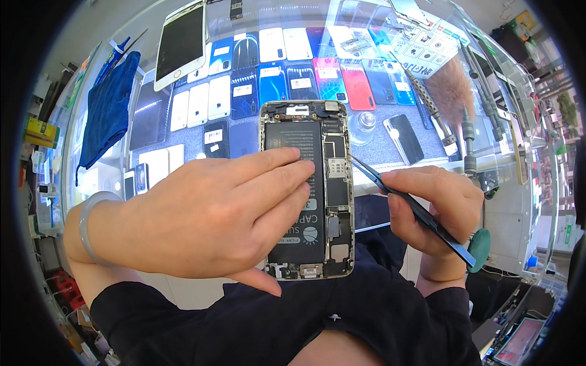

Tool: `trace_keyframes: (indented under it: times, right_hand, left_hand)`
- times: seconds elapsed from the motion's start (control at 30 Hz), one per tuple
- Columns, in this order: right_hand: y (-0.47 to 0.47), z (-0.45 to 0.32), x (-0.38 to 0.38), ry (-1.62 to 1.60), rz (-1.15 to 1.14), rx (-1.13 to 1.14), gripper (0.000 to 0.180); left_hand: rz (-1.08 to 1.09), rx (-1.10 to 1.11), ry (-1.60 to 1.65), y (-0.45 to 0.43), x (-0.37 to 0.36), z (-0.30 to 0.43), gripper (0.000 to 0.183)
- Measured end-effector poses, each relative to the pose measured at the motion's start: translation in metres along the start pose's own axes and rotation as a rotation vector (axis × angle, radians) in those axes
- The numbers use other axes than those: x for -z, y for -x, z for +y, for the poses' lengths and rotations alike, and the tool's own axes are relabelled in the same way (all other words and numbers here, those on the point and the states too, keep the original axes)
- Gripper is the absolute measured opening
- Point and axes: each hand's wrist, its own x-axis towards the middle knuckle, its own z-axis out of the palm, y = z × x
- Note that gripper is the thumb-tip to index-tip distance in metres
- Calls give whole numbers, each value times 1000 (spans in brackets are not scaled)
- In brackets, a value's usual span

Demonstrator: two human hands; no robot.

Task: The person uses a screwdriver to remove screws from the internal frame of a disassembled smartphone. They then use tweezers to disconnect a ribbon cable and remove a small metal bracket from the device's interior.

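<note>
An opened smartphone [339, 183] lies before me with its screen assembly off, showing the logic board along the right side. A black battery [293, 137] fills its left half and bears printed writing. My left hand [219, 210] lies across the battery with its fingers together. Its thumb points down past the phone's lower left corner; whether it grips the frame I cannot tell. Between the thumb and fingers of my right hand [435, 201] is a pair of dark tweezers [414, 206]. Their tips are at the phone's right edge, beside the metal SIM card reader [338, 168].
Under the glass counter, several phones [270, 82] lie in rows. On top are a white-framed phone screen [181, 45], a blue cloth [110, 110], a clear glass bottle [364, 128] and several precision screwdrivers [423, 98]. A brown furry item [451, 91] is at the right.
</note>
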Motion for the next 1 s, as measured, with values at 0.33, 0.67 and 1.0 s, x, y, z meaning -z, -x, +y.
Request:
trace_keyframes:
  times: [0.33,0.67,1.0]
  right_hand:
    - [-5,-5,-2,64,-29,32,24]
    - [-8,-3,2,15,-49,-19,22]
    - [-8,-9,3,9,-81,-57,22]
  left_hand:
    - [0,164,12,-1,0,-2,101]
    - [27,150,2,0,-2,-3,101]
    - [47,141,12,-1,-3,-4,102]
